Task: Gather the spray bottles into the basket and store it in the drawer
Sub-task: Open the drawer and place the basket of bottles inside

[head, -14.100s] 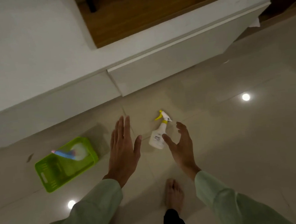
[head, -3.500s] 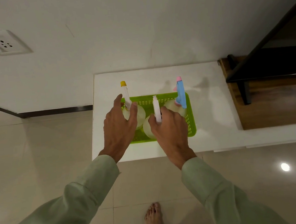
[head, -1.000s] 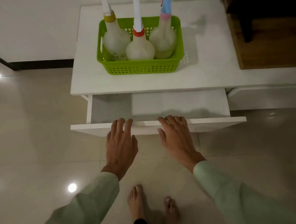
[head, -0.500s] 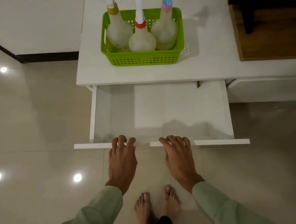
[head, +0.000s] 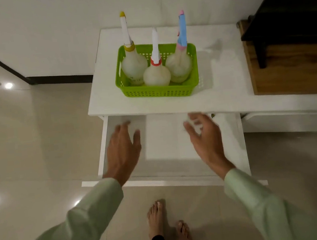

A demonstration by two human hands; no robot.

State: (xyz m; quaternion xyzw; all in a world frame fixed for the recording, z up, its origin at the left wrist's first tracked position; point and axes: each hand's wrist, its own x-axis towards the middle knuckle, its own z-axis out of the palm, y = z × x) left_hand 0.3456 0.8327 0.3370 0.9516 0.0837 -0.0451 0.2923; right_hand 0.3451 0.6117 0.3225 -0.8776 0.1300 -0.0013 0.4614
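Observation:
A green perforated basket [head: 158,93] stands on the white cabinet top [head: 220,86]. Three white spray bottles stand upright in it: one with a yellow collar [head: 134,67] at the left, one with a red collar [head: 156,74] in the middle, one with a blue and pink head [head: 179,63] at the right. Below the top, the white drawer [head: 167,144] is pulled out wide, its inside bare. My left hand [head: 123,152] and my right hand [head: 206,140] hover over the drawer, fingers spread, holding nothing, both blurred by motion.
A wooden surface [head: 292,72] with a dark frame [head: 287,16] lies to the right of the cabinet top. A second white drawer front [head: 289,122] is at the right. My bare feet [head: 168,227] stand on the glossy tiled floor before the drawer.
Both hands have let go of the drawer's front edge and moved up and forward over the drawer toward the basket. The drawer stays pulled out.

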